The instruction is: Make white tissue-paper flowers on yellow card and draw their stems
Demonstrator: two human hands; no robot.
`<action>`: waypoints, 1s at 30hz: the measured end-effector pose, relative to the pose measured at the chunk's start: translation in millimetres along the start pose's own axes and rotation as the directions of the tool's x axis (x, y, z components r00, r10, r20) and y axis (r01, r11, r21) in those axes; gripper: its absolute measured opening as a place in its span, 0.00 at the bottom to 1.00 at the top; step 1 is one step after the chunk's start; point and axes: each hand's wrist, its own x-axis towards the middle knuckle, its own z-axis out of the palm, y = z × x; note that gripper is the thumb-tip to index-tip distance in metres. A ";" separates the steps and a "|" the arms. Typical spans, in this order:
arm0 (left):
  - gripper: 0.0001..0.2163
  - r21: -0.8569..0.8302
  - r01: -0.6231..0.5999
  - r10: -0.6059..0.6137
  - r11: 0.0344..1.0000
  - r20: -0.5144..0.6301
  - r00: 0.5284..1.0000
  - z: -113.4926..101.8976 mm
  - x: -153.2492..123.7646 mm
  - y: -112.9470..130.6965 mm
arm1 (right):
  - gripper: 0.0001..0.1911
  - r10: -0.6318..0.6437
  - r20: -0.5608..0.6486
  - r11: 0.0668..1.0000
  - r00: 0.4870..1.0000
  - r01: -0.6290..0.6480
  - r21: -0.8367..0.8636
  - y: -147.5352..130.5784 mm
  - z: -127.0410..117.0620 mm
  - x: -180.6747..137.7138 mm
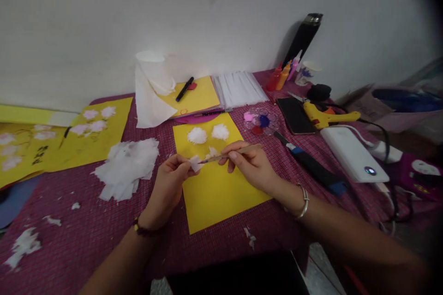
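Observation:
Between the thumb and fingers of my left hand is a small piece of white tissue paper. My right hand pinches a thin paintbrush, its dark tip touching or very close to the tissue. Both hands are above a yellow sheet of paper. Two fluffy white tissue flowers sit near the sheet's top, and a third white tuft is partly hidden behind the brush. A clear paint palette with pink, blue and red paint lies right of the sheet.
A pile of white tissue pieces lies at left, near yellow sheets with pink flowers. Rightward are a utility knife, phone, yellow glue gun and white power bank. A tissue roll and paint bottles stand behind.

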 end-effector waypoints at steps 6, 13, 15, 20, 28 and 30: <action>0.06 0.020 0.005 -0.005 1.000 0.019 1.000 0.1 -3.1 0.7 | 0.09 0.005 0.034 1.000 0.999 -0.005 -0.013 5.2 2.7 1.0; 0.07 0.015 -0.013 0.013 1.000 0.002 1.000 1.8 -5.0 2.7 | 0.10 0.019 0.040 0.998 0.999 -0.016 -0.055 7.8 2.9 1.1; 0.07 0.018 -0.010 0.010 1.000 0.008 1.000 1.5 -6.2 3.5 | 0.09 0.025 0.041 0.998 0.999 -0.022 -0.058 8.6 3.2 0.7; 0.08 -0.094 0.009 -0.006 0.996 0.030 1.000 -1.6 -7.9 5.3 | 0.07 0.011 0.044 0.999 0.999 -0.009 -0.030 8.1 3.3 -0.5; 0.11 -0.098 -0.068 0.077 0.993 0.092 0.993 -4.0 -6.0 -0.5 | 0.07 0.074 -0.022 0.996 0.997 -0.073 0.057 8.7 4.3 1.0; 0.08 -0.101 -0.077 0.087 0.992 0.094 0.992 -3.9 -6.9 -2.0 | 0.07 0.100 -0.025 0.990 0.995 -0.097 0.104 9.3 5.3 1.2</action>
